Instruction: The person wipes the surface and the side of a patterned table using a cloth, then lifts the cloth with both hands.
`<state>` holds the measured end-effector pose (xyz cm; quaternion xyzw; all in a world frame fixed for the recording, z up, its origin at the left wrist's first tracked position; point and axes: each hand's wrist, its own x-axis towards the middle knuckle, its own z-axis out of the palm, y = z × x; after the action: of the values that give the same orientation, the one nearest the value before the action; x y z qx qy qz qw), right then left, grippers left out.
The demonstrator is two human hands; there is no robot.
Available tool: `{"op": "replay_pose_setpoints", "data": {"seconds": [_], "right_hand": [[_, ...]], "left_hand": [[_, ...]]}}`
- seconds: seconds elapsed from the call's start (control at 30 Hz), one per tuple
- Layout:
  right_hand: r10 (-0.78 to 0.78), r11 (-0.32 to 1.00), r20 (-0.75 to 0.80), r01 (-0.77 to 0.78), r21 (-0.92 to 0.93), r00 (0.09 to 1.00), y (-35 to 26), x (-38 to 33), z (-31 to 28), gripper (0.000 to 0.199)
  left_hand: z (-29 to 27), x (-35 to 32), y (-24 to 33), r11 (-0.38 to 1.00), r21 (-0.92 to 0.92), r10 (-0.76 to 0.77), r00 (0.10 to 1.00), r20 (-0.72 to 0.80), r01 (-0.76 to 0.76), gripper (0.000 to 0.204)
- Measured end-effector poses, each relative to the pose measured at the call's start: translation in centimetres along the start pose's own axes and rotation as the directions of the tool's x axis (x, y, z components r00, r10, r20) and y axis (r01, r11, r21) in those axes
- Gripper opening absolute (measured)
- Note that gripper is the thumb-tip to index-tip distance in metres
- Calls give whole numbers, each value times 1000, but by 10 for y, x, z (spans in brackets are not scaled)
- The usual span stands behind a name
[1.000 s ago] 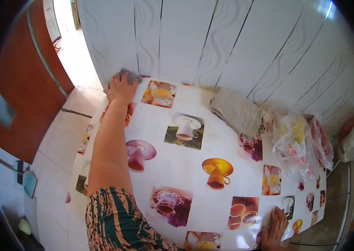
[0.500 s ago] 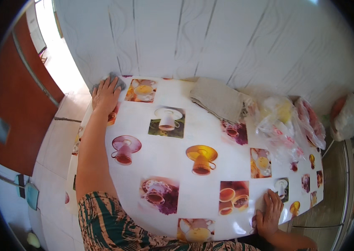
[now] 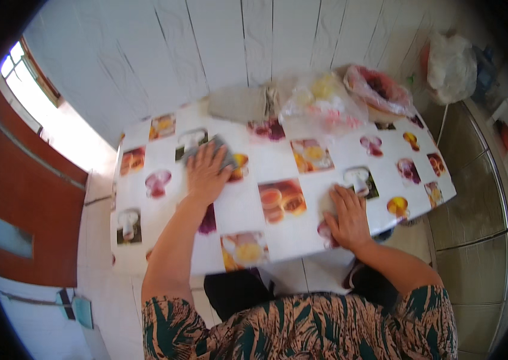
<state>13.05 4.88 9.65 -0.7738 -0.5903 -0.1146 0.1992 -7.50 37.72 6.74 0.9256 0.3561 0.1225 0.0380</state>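
Nearer the person than the folded towel [image 3: 235, 103], the gray cloth [image 3: 223, 155] lies under the flat, spread left hand [image 3: 205, 181]; right of that towel, the open right hand [image 3: 351, 221] rests, seemingly empty, on the tabletop [image 3: 237, 207]. Wiping seems underway; another stroke needs steady pressure.

The left hand [image 3: 206, 179] lies flat on a grey cloth [image 3: 227, 157] mid-counter [image 3: 236, 207]. The right hand [image 3: 351, 221] rests, fingers extended, near the front edge.
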Motion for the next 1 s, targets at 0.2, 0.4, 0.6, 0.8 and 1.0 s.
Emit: {"op": "replay_pose_setpoints", "data": {"seconds": [0.2, 0.4, 0.6, 0.8, 1.0], "right_hand": [[5, 1000, -103, -2, 29, 995, 19, -12, 3, 48], [14, 979, -223, 31, 200, 975, 22, -18, 1, 35], [41, 946, -318, 66, 317, 947, 24, -15, 7, 30], [98, 927, -312, 28, 374, 945, 27, -15, 12, 28], [68, 896, -256, 53, 441, 964, 43, -10, 18, 25]], "left_hand": [[-3, -75, 153, 980, -100, 167, 985, -49, -172, 61], [-20, -158, 125, 994, -105, 15, 983, -185, -35, 56], [-37, -224, -83, 782, 139, -535, 768, -353, 608, 59], [-19, -200, -8, 857, 121, -470, 856, -214, 501, 62], [9, -137, 215, 998, 11, -54, 981, -188, 57, 68]]}}
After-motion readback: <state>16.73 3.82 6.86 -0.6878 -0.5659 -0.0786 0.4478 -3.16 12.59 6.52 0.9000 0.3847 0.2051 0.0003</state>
